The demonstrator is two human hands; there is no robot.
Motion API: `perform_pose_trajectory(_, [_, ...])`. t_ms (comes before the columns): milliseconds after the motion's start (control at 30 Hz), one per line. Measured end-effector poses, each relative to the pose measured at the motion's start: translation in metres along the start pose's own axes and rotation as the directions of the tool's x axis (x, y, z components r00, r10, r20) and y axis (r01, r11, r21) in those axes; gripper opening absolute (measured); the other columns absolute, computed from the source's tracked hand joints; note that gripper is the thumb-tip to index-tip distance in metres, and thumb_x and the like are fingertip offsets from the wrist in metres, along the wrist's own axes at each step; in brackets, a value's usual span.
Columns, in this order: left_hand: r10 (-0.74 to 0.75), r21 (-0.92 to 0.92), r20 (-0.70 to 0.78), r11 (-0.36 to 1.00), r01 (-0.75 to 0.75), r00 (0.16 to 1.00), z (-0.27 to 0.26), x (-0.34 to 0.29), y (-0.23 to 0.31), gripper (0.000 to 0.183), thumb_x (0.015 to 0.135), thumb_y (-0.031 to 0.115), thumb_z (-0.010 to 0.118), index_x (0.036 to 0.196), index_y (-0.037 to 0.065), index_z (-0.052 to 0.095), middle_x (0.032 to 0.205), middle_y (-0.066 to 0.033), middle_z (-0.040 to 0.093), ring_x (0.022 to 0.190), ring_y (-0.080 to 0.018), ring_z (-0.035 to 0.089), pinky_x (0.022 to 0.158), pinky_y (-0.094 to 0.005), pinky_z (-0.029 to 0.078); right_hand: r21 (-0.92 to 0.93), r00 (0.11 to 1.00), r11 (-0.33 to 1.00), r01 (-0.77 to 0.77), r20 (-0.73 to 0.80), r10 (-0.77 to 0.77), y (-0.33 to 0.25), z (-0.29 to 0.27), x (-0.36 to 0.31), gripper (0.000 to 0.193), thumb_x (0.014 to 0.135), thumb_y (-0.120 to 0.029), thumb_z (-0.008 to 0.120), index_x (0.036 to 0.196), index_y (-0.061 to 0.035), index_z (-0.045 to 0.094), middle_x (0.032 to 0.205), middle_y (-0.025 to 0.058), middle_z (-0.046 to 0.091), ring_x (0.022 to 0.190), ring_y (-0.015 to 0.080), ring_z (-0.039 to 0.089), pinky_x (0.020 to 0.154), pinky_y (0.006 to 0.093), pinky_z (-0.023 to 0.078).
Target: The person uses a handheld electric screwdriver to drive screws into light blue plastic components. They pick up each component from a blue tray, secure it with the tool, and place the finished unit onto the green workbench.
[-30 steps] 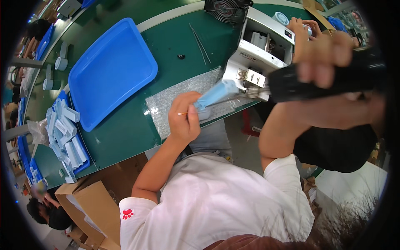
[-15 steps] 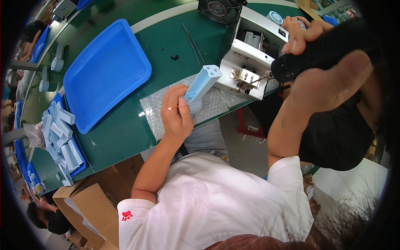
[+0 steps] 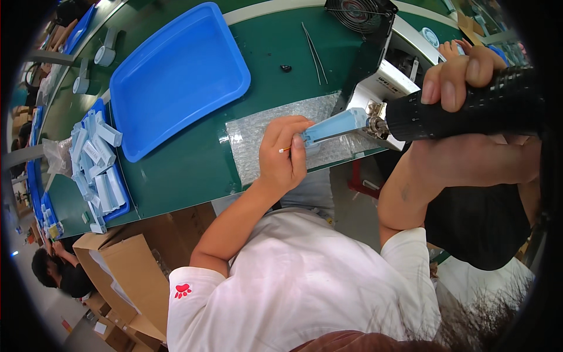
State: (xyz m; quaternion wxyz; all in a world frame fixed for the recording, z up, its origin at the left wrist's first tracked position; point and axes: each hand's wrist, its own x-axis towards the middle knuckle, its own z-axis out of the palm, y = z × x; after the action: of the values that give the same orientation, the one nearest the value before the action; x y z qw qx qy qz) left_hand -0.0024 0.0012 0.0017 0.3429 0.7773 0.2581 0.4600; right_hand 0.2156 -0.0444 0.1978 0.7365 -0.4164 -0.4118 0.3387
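My left hand (image 3: 282, 155) is closed round the near end of a light blue plastic housing (image 3: 337, 124), long and trough-shaped. A thin wire with a small white connector (image 3: 282, 151) sticks out between the fingers. My right hand (image 3: 460, 79) wraps round a black electric screwdriver (image 3: 463, 114), held nearly level. Its metal nose meets the housing's far end, and the slim bit seems to run along the trough. Whether the tip touches a screw I cannot tell. Behind them stands a silver and black screw feeder (image 3: 390, 79), partly covered by screwdriver and housing.
Bubble wrap (image 3: 249, 132) lies under the left hand. A blue tray (image 3: 176, 76), tweezers (image 3: 315, 53) and a small black piece (image 3: 285, 68) are on the green bench. Light blue housings (image 3: 97, 158) are heaped at left. A fan (image 3: 355, 14) and a co-worker's hand (image 3: 454, 48) are beyond.
The screwdriver has come down from the feeder to the housing. My left hand has tipped the housing from upright toward level, pointing right. The whole view has shifted slightly.
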Motion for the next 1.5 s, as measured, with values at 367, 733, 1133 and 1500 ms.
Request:
perform_pose_trajectory(367, [-0.010,-0.027,-0.005,1.000,0.010,1.000,0.000,0.000,0.000,0.024,0.093,0.001,0.044,0.104,-0.002,0.065,0.105,-0.0174,0.066,0.095,-0.0307,0.062,0.084,-0.0386,0.050,-0.180,0.996,0.982,-0.052,-0.079,0.038,0.008,0.019,-0.006,0.073,0.082,-0.079,0.032,0.087,-0.0069,0.045,0.070,0.0053,0.047,0.060,0.0199,0.049,0.060,0.0331,0.045])
perform_pose_trajectory(733, [0.032,-0.006,-0.011,0.999,-0.032,0.999,0.000,-0.002,-0.003,0.026,0.097,0.003,0.040,0.104,-0.005,0.064,0.102,-0.0206,0.066,0.091,-0.0313,0.063,0.082,-0.0385,0.051,0.093,0.958,0.953,0.288,-0.044,-0.285,0.038,-0.008,-0.015,0.090,0.087,-0.084,0.037,0.098,0.0035,0.054,0.092,0.0108,0.050,0.063,0.0170,0.054,0.055,0.0323,0.046])
perform_pose_trajectory(1133, [-0.069,-0.052,-0.025,0.996,0.067,0.997,0.003,0.000,0.004,0.023,0.094,0.003,0.043,0.103,-0.003,0.064,0.105,-0.0188,0.066,0.092,-0.0346,0.062,0.083,-0.0415,0.049,0.288,0.938,0.925,0.247,0.170,-0.303,-0.007,0.000,-0.016,0.072,0.087,-0.069,0.054,0.105,0.0002,0.052,0.090,0.0091,0.053,0.068,0.0162,0.055,0.060,0.0308,0.048])
perform_pose_trajectory(1500, [0.015,0.000,-0.005,1.000,-0.015,1.000,0.006,0.000,0.005,0.020,0.091,0.002,0.049,0.104,-0.002,0.063,0.105,-0.0175,0.065,0.093,-0.0336,0.061,0.082,-0.0411,0.050,-0.620,0.832,0.743,0.252,-0.254,-0.494,-0.001,0.011,0.000,0.092,0.087,-0.082,0.041,0.097,0.0084,0.052,0.082,0.0155,0.057,0.060,0.0248,0.056,0.058,0.0373,0.049])
